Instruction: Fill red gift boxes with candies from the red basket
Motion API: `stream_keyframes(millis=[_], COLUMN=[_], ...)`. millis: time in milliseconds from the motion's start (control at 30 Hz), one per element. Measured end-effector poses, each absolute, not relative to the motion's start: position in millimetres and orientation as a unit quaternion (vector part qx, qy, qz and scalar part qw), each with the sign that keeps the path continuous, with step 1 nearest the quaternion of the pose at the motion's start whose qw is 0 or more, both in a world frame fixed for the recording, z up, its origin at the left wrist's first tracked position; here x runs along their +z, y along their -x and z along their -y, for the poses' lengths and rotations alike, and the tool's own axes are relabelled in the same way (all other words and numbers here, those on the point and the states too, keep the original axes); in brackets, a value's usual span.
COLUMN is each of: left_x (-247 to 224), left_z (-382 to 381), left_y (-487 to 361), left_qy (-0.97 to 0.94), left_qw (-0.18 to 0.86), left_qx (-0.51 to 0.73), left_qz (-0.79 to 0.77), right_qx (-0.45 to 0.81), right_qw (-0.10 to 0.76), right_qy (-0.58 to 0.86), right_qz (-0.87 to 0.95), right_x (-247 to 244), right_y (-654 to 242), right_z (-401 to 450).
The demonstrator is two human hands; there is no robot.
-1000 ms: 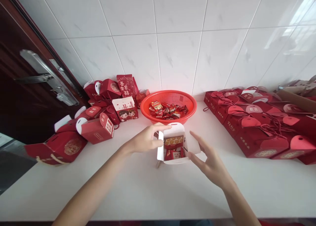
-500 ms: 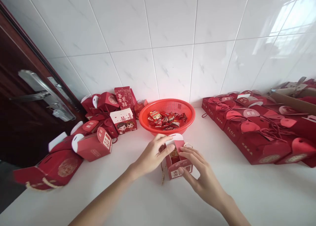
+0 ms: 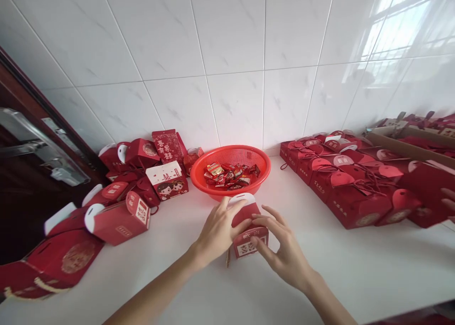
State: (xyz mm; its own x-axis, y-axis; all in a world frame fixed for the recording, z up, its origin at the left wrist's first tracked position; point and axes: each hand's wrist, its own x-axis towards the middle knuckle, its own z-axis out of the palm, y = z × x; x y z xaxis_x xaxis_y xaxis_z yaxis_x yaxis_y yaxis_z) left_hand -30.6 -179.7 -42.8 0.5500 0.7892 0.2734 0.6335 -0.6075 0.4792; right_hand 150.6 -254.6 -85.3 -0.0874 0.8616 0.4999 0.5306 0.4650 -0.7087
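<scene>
- A red paper favour box (image 3: 246, 248) stands in front of the basket, between the back edge and the near edge of the white surface (image 3: 185, 277); its red panels are folded in over the top, and a slotted white tab rises at its far side.
- The left hand (image 3: 217, 226) holds the box's upper left, thumb over the top, the gap to the index finger narrow.
- The right hand (image 3: 280, 247) curls loosely, thumb at the front and fingers at the top; I cannot tell whether it grips or merely touches.
- A red plastic mesh basket (image 3: 231, 155) near the back edge carries wrapped candies (image 3: 231, 176), mostly red.
- Towards the right edge, tied red boxes (image 3: 341, 187) stand in rows; behind them, an open cardboard carton (image 3: 377, 138) contains red items. Another person's hand (image 3: 448, 204) is beside the rows.
- Towards the left edge are assorted boxes, including a cartoon-couple box (image 3: 167, 180) and a tall red box (image 3: 167, 147) with pale Chinese characters, 家 among them.
- The favour box's front carries bold red characters in a pale frame.
</scene>
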Motion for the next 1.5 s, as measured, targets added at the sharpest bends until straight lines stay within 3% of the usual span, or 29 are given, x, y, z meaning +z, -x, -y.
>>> stream_keyframes(millis=[233, 400, 567, 767, 1033, 1267, 1367, 1500], left_x=[-49, -46, -46, -49, -34, -34, -31, -25], left_z=[179, 183, 193, 191, 191, 189, 189, 188], left_y=[30, 37, 37, 37, 46, 46, 45, 40], left_qy=[-0.855, -0.848, -0.81, -0.793, -0.849, -0.835, -0.833, -0.828], left_qw=[0.082, 0.158, 0.27, 0.333, 0.258, 0.266, 0.267, 0.263], left_qx=[0.292, 0.301, 0.286, 0.255, 0.121, 0.134, 0.145, 0.144], left_qz=[-0.422, -0.406, -0.435, -0.441, -0.444, -0.462, -0.462, -0.475], right_qx=[0.193, 0.209, 0.23, 0.295, 0.434, 0.455, 0.48, 0.581], right_qw=[0.537, 0.55, 0.513, 0.471, 0.391, 0.351, 0.359, 0.442], right_qy=[0.52, 0.517, 0.56, 0.556, 0.535, 0.529, 0.508, 0.401], right_qz=[0.636, 0.622, 0.609, 0.618, 0.61, 0.624, 0.619, 0.552], right_x=[-90, -88, -85, -91, -91, -79, -62, -26], right_y=[-151, -154, -158, -167, -188, -191, -202, -213], right_z=[252, 249, 244, 236, 214, 193, 194, 205])
